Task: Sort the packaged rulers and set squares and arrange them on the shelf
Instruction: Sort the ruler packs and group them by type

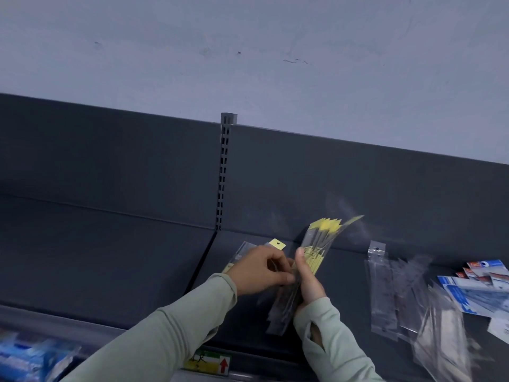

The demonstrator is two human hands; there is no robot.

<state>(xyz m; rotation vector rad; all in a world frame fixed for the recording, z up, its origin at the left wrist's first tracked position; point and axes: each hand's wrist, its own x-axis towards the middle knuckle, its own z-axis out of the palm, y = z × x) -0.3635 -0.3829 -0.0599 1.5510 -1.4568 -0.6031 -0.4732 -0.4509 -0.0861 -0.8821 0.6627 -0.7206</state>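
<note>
— What could be going wrong here?
— Your right hand [308, 282] is clamping the fanned bundle of yellow-topped ruler packs [316, 244] and your left hand [261, 267] is pinching its middle. I judge the slick sleeves are threatening to slide onto the shelf [137, 257].
— Counts?
— One bundle, about five yellow tips showing. One loose pack [276, 245] is lying just beyond your left hand. The clear packs [382, 293] right of your right hand are blurring past counting.
</note>
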